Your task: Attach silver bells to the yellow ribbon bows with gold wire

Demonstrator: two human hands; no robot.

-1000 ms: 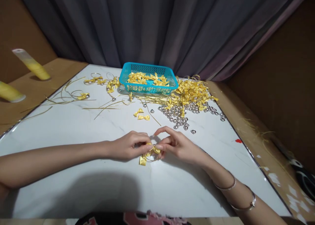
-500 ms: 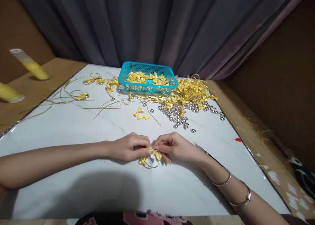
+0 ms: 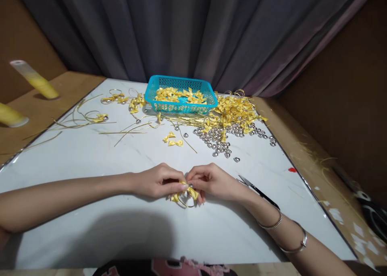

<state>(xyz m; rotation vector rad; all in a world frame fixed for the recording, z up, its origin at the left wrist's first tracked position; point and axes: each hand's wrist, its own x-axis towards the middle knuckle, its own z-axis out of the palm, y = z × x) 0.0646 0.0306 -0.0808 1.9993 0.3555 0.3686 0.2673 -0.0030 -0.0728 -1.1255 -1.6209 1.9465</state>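
Note:
Close together near the middle of the white table, my left hand (image 3: 163, 181) and my right hand (image 3: 210, 181) are both closed on one small piece. It is a yellow ribbon bow (image 3: 192, 193) on a looped gold cord (image 3: 185, 205), and a silver bead (image 3: 190, 185) shows between my fingertips. The left thumb and fingers pinch its left side; the right thumb and fingers pinch its right. Part of the bow and cord is hidden behind the fingers. Two loose yellow bows (image 3: 175, 143) lie farther up the table. Beside my right wrist rests a dark-handled pair of scissors (image 3: 260, 193).
Behind stands a turquoise basket (image 3: 181, 108) holding yellow bows. To its right are a heap of bows (image 3: 236, 108) and many silver beads (image 3: 222, 147). Gold cords (image 3: 123, 133) lie at left, near two yellow spools (image 3: 42, 84). Larger scissors (image 3: 373, 215) sit on the right.
My right hand has shifted slightly left and turned a little, so more of the silver bead shows. More of the scissors by the right wrist is visible. My left hand stays nearly still.

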